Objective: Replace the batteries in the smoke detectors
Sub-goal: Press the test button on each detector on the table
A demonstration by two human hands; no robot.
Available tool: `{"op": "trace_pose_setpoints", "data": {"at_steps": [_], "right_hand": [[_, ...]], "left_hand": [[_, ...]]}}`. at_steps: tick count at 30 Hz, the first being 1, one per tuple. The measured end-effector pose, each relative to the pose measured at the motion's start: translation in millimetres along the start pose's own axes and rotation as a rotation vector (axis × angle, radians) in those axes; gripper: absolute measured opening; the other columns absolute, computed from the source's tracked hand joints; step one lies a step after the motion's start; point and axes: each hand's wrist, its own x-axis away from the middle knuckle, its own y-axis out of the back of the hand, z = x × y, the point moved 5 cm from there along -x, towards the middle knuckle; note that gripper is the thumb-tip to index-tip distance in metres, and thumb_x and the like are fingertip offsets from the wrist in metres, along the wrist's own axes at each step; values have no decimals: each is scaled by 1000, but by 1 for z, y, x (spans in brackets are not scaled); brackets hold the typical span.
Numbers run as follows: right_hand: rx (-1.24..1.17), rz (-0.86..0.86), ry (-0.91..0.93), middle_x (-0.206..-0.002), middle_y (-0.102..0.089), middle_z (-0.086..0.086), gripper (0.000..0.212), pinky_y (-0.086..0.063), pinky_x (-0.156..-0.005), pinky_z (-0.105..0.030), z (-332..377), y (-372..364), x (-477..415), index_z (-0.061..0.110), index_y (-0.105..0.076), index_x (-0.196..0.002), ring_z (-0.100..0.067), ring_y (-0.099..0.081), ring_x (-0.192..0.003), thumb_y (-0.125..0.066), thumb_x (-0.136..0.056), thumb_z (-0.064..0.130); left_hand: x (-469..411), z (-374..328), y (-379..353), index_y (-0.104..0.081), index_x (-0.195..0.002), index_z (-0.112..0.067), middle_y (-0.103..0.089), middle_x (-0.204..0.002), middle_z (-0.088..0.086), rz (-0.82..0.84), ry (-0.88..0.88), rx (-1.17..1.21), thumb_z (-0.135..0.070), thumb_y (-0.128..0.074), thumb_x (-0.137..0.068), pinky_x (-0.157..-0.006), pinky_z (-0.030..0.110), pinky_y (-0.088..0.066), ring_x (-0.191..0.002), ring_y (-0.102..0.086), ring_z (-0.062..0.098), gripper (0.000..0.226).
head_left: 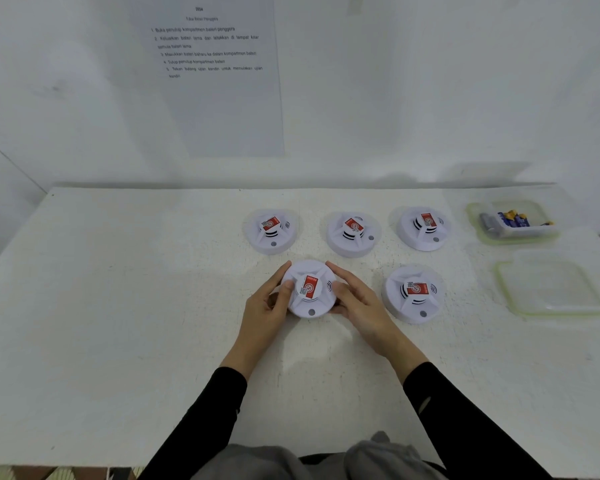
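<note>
The left hand and right hand are gripping one white smoke detector between them, near the middle of the table. Their fingers are hiding its side edges, and the batteries in the far box are looking blurry.

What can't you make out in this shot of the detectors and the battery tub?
Head view only:
Underside of the held detector: faces down, so the battery cover is unseen.
Batteries in the tub: too small and blurred to count.
Wall sheet: print too blurred to read fully.
</note>
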Motion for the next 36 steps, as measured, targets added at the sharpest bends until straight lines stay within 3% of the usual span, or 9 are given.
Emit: {"op": "trace_pose_setpoints", "data": {"at_steps": [6, 11, 17, 20, 22, 28, 31, 34, 36], "right_hand": [[190, -74, 141, -141, -52, 13, 42, -41, -104, -16, -5, -5, 8, 25, -43, -144, 4, -46, -128, -44, -102, 28], [228, -86, 155, -144, -48, 11, 43, -38, -101, -10, -7, -4, 5, 22, -42, -145, 6, -43, -130, -43, -102, 26], [412, -144, 189, -140, -51, 5, 42, -37, -103, -14, -11, -5, -1, 22, -41, -145, 0, -47, -125, -40, -103, 26], [575, -180, 177, -152, -35, 0, 41, -22, -117, -28, -19, -6, -8, 18, -41, -144, -13, -30, -139, -39, -103, 25], [626, -189, 133, -156, -25, 1, 41, -12, -115, -24, -21, -6, -10, 17, -41, -144, -17, -20, -144, -38, -103, 25], [615, -175, 94, -157, -24, 0, 41, -12, -115, -25, -19, -5, -12, 17, -40, -144, -16, -16, -145, -38, -103, 24], [500, -171, 67, -153, -30, 7, 39, -17, -115, -24, -9, -2, -12, 20, -45, -141, -8, -21, -142, -38, -103, 25], [385, -182, 132, -142, -44, 11, 34, -27, -105, -10, 16, -3, -19, 19, -54, -134, 1, -36, -131, -40, -103, 17], [374, -156, 153, -134, -50, 12, 33, -32, -100, -6, 34, -10, -36, 18, -57, -130, 1, -44, -124, -41, -102, 13]], "left_hand": [[3, 2, -2, -53, -139, -22, -58, -115, -30, -61, -32, -62, -19, -53, -101, -80, 3, -45, -102, -55, -24, 38], [4, 6, -2, -56, -139, -18, -64, -116, -18, -89, -49, -106, -22, -55, -101, -79, 4, -45, -102, -58, -18, 38], [1, 10, -3, -57, -138, -19, -66, -122, -7, -98, -120, -331, -40, -43, -101, -92, 1, -34, -110, -55, 5, 45], [-2, 15, -7, -58, -135, -8, -62, -133, 5, -116, -127, -409, -32, -41, -101, -100, -2, -20, -126, -50, 20, 44], [-6, 18, -8, -57, -135, -5, -59, -138, 9, -113, -106, -428, -25, -45, -102, -101, -3, -15, -130, -48, 26, 41], [-7, 18, -7, -51, -140, -9, -50, -143, 0, -126, -82, -381, -18, -48, -103, -101, -1, -18, -132, -41, 14, 38], [-6, 16, -1, -47, -143, -18, -42, -143, -12, -142, -16, -240, -20, -43, -105, -108, 12, -25, -132, -36, 1, 38], [-19, 11, 21, -48, -138, -20, -49, -134, -11, -262, 20, -87, -16, -44, -104, -93, 4, -36, -113, -49, -11, 34], [-37, 7, 36, -47, -139, -18, -49, -134, -8, -337, 34, -50, -15, -44, -104, -85, 3, -38, -109, -52, -6, 35]]}}
